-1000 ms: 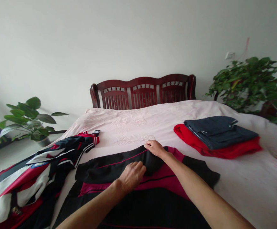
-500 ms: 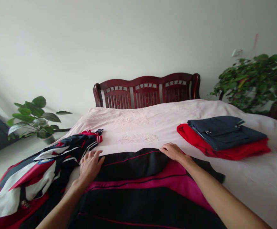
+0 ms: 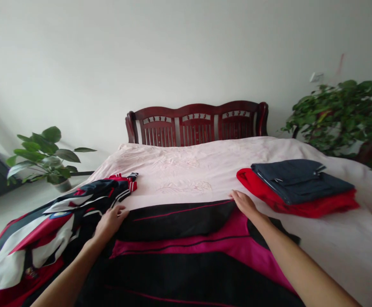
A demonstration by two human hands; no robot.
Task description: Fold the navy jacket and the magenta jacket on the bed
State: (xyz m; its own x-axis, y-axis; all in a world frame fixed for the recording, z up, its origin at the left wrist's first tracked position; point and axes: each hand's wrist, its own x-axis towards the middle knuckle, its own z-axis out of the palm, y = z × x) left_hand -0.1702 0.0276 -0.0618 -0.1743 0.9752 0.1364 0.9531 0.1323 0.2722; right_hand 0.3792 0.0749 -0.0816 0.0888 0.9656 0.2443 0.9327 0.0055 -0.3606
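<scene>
A black jacket with magenta panels (image 3: 179, 221) lies spread on the bed in front of me, one black sleeve running along its far edge. My left hand (image 3: 111, 219) is closed on the left end of that sleeve, fingers bent around the cloth. At the sleeve's right end, near the shoulder, my right hand (image 3: 244, 204) pinches the far edge of the fabric. The sleeve looks stretched fairly straight between both hands. The jacket's near side runs out of the bottom of the view.
Left of the jacket lies a rumpled white, red and navy jacket (image 3: 50, 232). At right, folded navy clothing (image 3: 301, 181) rests on folded red clothing (image 3: 320, 209). Beneath is a pale pink bedspread (image 3: 179, 164); behind stands a dark wooden headboard (image 3: 197, 123). Potted plants (image 3: 45, 155) flank the bed.
My left hand has moved slightly left and closed from spread fingers onto the sleeve end. My right hand has shifted right along the edge, and the sleeve's far edge has straightened.
</scene>
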